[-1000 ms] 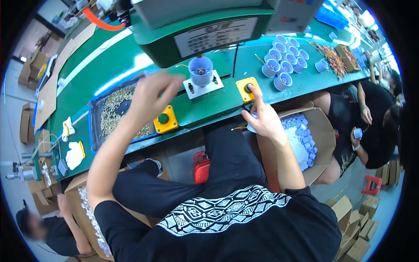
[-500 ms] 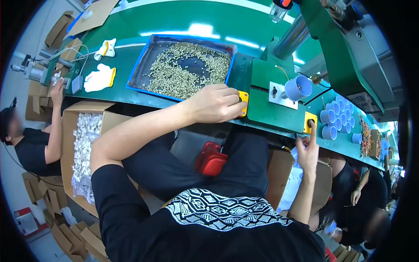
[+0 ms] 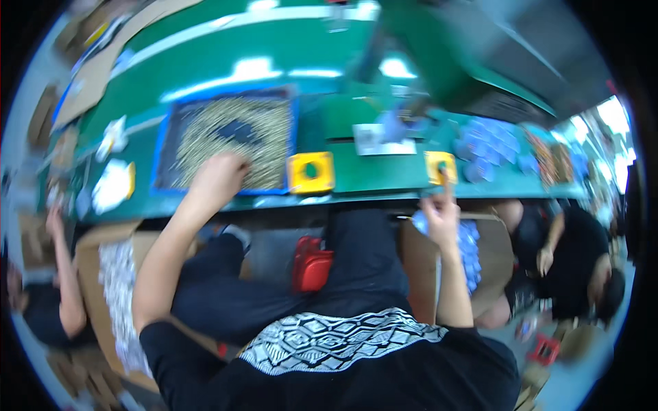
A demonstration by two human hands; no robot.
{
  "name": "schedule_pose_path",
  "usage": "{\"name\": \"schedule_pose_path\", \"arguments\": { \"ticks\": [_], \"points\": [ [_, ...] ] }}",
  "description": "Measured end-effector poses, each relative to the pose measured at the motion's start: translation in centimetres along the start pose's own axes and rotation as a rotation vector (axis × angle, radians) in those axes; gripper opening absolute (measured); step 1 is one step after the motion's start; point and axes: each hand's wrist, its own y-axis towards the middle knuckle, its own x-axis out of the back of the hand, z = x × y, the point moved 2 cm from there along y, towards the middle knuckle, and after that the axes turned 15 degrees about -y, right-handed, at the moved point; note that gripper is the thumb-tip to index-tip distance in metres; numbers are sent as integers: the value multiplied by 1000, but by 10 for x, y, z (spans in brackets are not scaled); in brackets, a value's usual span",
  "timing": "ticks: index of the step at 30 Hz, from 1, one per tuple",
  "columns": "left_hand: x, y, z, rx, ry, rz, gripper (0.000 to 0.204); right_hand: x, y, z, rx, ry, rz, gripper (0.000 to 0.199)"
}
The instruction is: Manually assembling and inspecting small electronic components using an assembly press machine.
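The picture is blurred by motion. My left hand [image 3: 218,177] reaches into a blue-rimmed tray [image 3: 159,147] full of small yellowish parts, fingers curled down into the pile; whether it holds any is hidden. My right hand [image 3: 439,209] is raised at the bench edge, one finger touching the right yellow button box [image 3: 440,166]. A second yellow button box [image 3: 310,172] with a green button sits between my hands. Behind it stands a white fixture plate [image 3: 373,139] under the green machine [image 3: 439,61].
Several blue cups [image 3: 490,147] are grouped on the green bench [image 3: 274,55] to the right. A cardboard box of blue caps [image 3: 469,250] stands by my right knee, another box [image 3: 113,288] at my left. A red object [image 3: 312,264] lies below. Other people sit at both sides.
My left hand left the left yellow button box and moved left into the tray of parts. My right hand stays at the right yellow box. The view swung and blurred.
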Motion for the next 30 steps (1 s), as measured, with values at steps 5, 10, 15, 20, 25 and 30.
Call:
{"name": "schedule_pose_path", "arguments": {
  "ticks": [5,10,15,20,25,30],
  "points": [
    [1,-2,-5,-6,-103,-75,12,2,-1,21,9,37,10,80],
    [-1,8,-12,24,-86,-61,12,15,-2,26,33,51,12,82],
    [3,11,-17,91,-105,-82,13,21,-2,36,54,59,62,70],
    [-5,19,-21,-135,-99,-169,12,44,24,81,283,72,-16,58],
    [0,13,-15,-241,-33,-267,11,74,91,153,226,-176,68,71],
    [3,17,-21,-257,-19,-250,11,67,121,165,365,-338,94,80]
  ]
}}
